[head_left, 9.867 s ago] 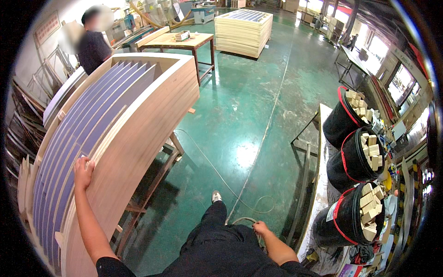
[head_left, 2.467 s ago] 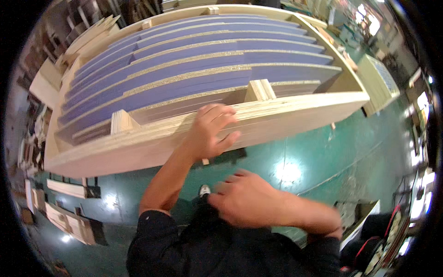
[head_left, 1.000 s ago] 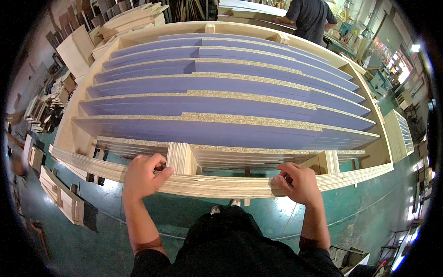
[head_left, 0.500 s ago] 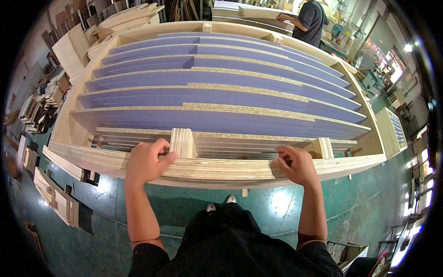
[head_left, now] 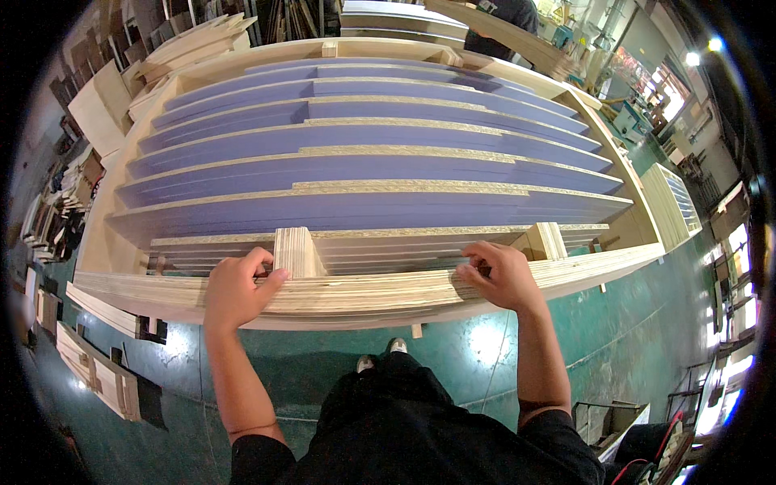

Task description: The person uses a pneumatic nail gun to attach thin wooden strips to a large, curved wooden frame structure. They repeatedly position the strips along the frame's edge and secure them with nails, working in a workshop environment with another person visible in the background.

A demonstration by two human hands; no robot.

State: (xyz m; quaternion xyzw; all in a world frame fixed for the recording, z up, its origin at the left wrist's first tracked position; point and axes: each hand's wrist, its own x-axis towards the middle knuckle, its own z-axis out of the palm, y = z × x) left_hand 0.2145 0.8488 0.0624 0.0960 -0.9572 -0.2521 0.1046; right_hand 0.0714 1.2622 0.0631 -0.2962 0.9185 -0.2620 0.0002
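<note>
A large curved plywood frame (head_left: 368,295) lies in front of me, filled with several purple-faced chipboard ribs (head_left: 372,166) set on edge. My left hand (head_left: 238,288) grips the near plywood rim beside a small upright wood block (head_left: 297,252). My right hand (head_left: 499,276) is clamped over the same rim further right, close to a second block (head_left: 551,240). Both hands have fingers hooked over the rim's inner side.
Another person (head_left: 508,11) stands behind the frame's far edge by a long board. Stacked timber pieces (head_left: 97,376) lie on the green floor at lower left, more boards (head_left: 101,113) at the left. A slatted panel (head_left: 672,204) sits to the right.
Over the last second both hands stayed on the near rim; my view moved closer and slightly left. Earlier, my left hand alone rested on the frame, then both reached it.
</note>
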